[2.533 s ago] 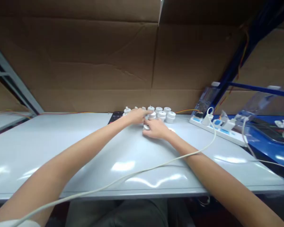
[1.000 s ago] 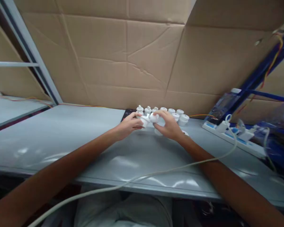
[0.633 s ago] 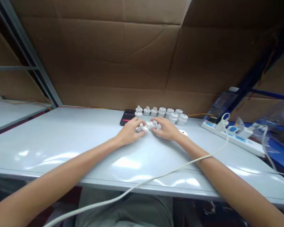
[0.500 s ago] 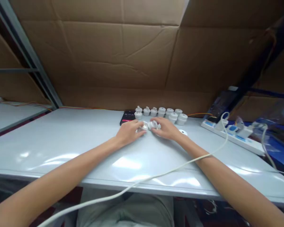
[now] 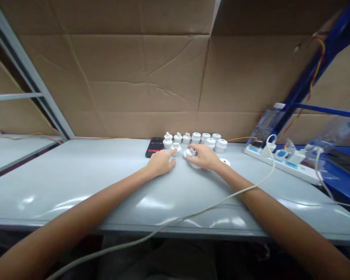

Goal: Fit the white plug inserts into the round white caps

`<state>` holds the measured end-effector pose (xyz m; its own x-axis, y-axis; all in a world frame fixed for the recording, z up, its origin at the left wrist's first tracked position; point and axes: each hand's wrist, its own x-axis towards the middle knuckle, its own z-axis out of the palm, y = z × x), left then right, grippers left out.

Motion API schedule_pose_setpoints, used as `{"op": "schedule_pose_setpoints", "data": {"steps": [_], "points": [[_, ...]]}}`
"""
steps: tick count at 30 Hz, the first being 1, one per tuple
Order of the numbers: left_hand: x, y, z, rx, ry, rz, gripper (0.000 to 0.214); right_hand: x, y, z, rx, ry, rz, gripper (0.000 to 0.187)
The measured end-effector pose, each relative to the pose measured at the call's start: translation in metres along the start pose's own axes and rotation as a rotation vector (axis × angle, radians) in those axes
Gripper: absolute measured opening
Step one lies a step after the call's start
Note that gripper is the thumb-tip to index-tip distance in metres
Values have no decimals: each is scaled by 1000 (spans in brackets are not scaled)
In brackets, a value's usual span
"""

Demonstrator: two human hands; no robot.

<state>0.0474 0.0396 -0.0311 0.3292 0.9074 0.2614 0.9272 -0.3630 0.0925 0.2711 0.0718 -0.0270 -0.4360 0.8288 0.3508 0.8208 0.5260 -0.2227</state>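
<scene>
My left hand [image 5: 160, 162] rests on the table with index finger and thumb apart. Its index fingertip is at the edge of a white round plug-like piece [image 5: 176, 150] that stands upright with a knob on top. My right hand [image 5: 204, 156] grips another white round piece [image 5: 189, 153], thumb and fingers around it, close to the tabletop. A flat white disc [image 5: 225, 161] lies beside my right wrist, partly hidden. Behind the hands stand several white pieces, some with knobs [image 5: 177, 137] and some with smooth round caps [image 5: 221, 145].
A black phone [image 5: 155, 147] showing a timer lies left of the pieces. A white power strip [image 5: 282, 164] with plugs sits at the right. A white cable [image 5: 210, 209] crosses over my right forearm. Cardboard [image 5: 140, 93] walls the back of the white table [image 5: 99, 163].
My left hand has let go of the knobbed piece and drawn slightly back, leaving it standing. My right hand has turned the piece it holds and brought it lower. The view has shifted slightly.
</scene>
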Motion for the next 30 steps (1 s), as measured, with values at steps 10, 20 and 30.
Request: {"op": "schedule_pose_setpoints", "data": {"steps": [10,20,30], "points": [[34,11,5,51,-63,-37,63,0,1,3,-14,-38,-22,36],[35,15,5,70,-43,-10,61,-1,0,3,-30,-60,-32,33],[113,38,-18,106,-6,126,52,-5,-2,-2,-56,-117,-25,39]]}}
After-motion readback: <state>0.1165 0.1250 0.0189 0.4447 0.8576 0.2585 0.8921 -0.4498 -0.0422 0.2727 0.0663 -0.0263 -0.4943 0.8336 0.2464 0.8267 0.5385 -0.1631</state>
